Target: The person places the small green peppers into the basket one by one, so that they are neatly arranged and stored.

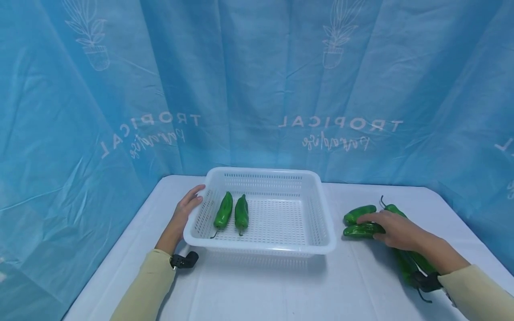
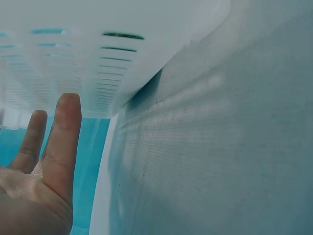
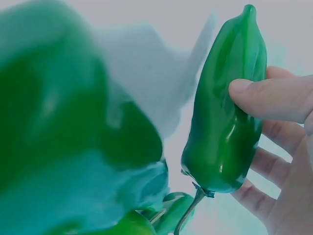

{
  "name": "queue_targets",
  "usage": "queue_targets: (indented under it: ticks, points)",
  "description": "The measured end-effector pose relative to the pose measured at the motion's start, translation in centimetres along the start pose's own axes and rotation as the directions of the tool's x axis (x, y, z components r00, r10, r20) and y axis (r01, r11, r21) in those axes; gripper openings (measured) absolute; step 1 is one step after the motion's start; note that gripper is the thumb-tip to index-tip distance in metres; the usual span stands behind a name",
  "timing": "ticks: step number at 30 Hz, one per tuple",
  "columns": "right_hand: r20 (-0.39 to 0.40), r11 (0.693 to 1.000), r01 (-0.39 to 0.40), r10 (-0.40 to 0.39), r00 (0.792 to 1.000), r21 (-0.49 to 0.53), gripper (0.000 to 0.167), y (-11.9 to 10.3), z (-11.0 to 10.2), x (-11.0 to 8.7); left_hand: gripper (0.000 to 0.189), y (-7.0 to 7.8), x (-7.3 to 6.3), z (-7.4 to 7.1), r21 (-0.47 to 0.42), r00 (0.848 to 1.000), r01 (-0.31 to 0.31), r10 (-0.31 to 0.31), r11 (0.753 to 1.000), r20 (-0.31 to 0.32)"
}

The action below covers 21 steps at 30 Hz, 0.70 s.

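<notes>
My left hand (image 1: 186, 207) touches the left side of a white plastic basket (image 1: 327, 218) with slotted walls. In the left wrist view, the visible fingers (image 2: 62, 142) stand straight up against the basket wall. Two green peppers (image 1: 223, 211) lie side by side in the left part of the basket. Right of it, my right hand (image 1: 395, 228) pinches a long green pepper (image 3: 226, 112), thumb on the near side and fingers behind. Another green pepper (image 1: 358, 214) lies just beyond the held one.
More long green peppers (image 1: 406, 265) lie under and around the right forearm, partly hidden by it. A white cloth (image 1: 257, 290) covers the table. Blue printed curtains (image 1: 257, 89) hang behind the table and along both sides.
</notes>
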State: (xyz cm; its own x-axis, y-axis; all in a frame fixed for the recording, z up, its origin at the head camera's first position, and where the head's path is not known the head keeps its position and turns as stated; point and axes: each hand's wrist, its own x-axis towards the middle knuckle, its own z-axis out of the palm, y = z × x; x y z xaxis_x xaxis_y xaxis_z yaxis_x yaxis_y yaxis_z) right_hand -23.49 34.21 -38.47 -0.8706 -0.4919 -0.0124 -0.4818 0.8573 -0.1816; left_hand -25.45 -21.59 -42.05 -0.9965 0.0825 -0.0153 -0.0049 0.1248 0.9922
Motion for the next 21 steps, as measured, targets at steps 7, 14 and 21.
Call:
queue_targets:
  ticks: [7, 14, 21]
  points:
    - [-0.089, 0.999, 0.018, -0.015, 0.996, 0.028, 0.052, -1.1, -2.7, -0.7, 0.054, 0.2, -0.1, 0.0, -0.002, 1.000, -0.015, 0.015, 1.000, 0.008]
    - [-0.283, 0.998, 0.053, -0.043, 0.958, 0.027, 0.055, -2.2, -5.6, -2.1, 0.055, 0.2, -0.2, -0.2, 0.006, 1.000, -0.010, 0.010, 1.000, -0.005]
    - [-0.330, 0.997, 0.062, -0.043, 0.943, 0.048, 0.040, -2.4, -5.2, -3.2, 0.055, 0.1, -0.1, -0.2, -0.054, 1.000, -0.010, 0.012, 0.998, 0.029]
